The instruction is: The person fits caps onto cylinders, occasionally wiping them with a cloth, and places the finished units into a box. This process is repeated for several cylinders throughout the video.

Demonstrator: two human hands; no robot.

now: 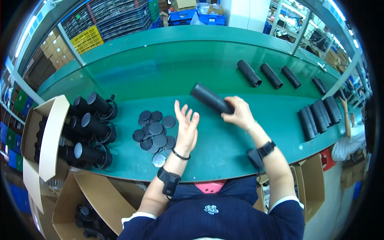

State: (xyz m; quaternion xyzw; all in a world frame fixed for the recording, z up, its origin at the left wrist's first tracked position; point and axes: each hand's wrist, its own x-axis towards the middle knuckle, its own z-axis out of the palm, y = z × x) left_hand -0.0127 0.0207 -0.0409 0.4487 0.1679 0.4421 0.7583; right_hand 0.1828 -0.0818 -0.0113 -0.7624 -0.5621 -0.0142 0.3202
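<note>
While our right hand [240, 113] is gripping a black, ribbed cylindrical tube [211, 99] by its near end over a smooth green tabletop [216, 160], our left hand [187, 130] is hovering close by, fingers spread, holding nothing. We are leaving the tube's far end exposed, perhaps so the left hand can reach it. Flat, round, dark discs [155, 128] are lying heaped just left of that hand, probably for easy picking. Black cylinders with ringed bases [91, 154] are apparently standing at left, dark tubes lying side by side [319, 114] at right, seemingly giving our hands room between.
</note>
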